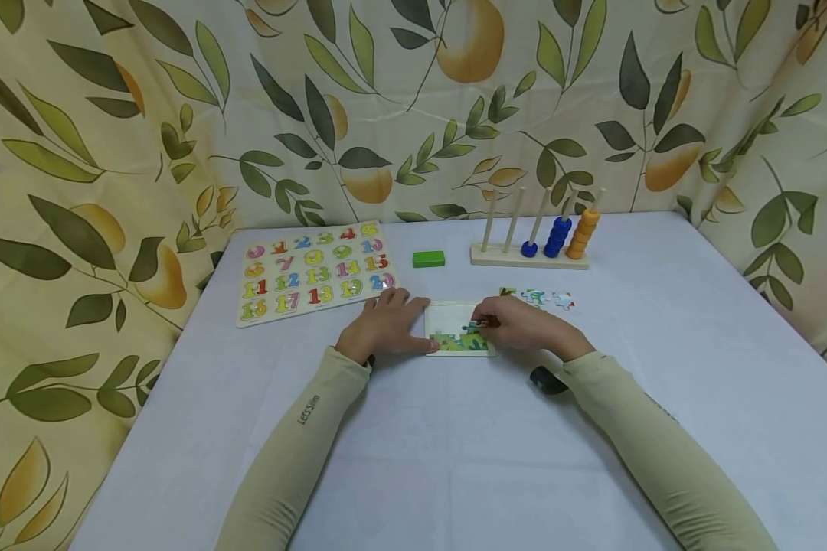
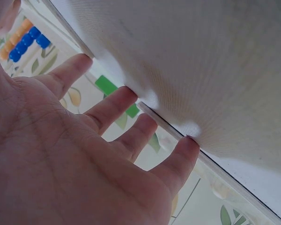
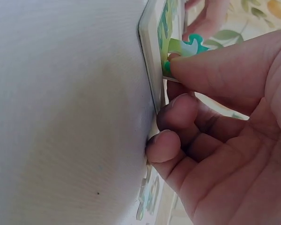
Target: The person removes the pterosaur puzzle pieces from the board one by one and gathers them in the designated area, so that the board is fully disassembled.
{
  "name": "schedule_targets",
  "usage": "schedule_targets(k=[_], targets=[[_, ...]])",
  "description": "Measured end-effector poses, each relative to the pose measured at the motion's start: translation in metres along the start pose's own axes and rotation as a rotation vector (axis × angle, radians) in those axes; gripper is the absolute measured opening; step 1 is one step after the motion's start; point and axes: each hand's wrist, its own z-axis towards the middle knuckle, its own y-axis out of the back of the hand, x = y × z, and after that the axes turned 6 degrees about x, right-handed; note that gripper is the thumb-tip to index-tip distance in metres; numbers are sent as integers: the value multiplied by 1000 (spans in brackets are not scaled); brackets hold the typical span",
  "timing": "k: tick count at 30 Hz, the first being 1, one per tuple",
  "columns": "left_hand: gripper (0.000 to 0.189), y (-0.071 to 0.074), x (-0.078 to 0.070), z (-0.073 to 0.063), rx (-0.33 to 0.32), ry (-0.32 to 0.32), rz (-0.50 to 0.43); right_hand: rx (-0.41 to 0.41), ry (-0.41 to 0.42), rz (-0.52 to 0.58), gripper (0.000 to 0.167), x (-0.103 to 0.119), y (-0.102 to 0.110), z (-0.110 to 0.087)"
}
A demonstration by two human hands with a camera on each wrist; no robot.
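Note:
A small jigsaw puzzle board (image 1: pixel 462 354) with a pale rim lies in the middle of the table. Joined green pieces (image 1: pixel 455 343) fill its near part; the far part shows bare white. My left hand (image 1: pixel 389 325) spreads its fingers on the table at the board's left side, thumb at the near left corner. Over the board's right side, my right hand (image 1: pixel 524 325) pinches a jigsaw piece (image 3: pixel 193 45), green and pale blue with a rounded knob, between thumb and finger. Its other fingers curl beside the board's edge in the right wrist view.
More jigsaw pieces (image 1: pixel 563 301) lie beyond my right hand. A number board (image 1: pixel 244 322) sits at the back left, close to my left fingertips. Behind are a green block (image 1: pixel 429 259) and a peg stand (image 1: pixel 489 260) with blue and orange beads. A black object (image 1: pixel 547 380) lies by the right wrist.

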Motion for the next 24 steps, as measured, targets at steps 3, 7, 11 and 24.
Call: schedule_targets(k=[3,7,11,24], targets=[[90,-1,1,1,3,1,3,-7,21,-1,22,0,0,-1],[90,-1,1,1,3,-1,4,-19,53,-24,25,0,1,-2],[90,0,1,0,4,-3,-1,-20,22,-22,26,1,2,-3],[91,0,1,1,17,2,-9,-209,-34,116,16,4,17,-13]])
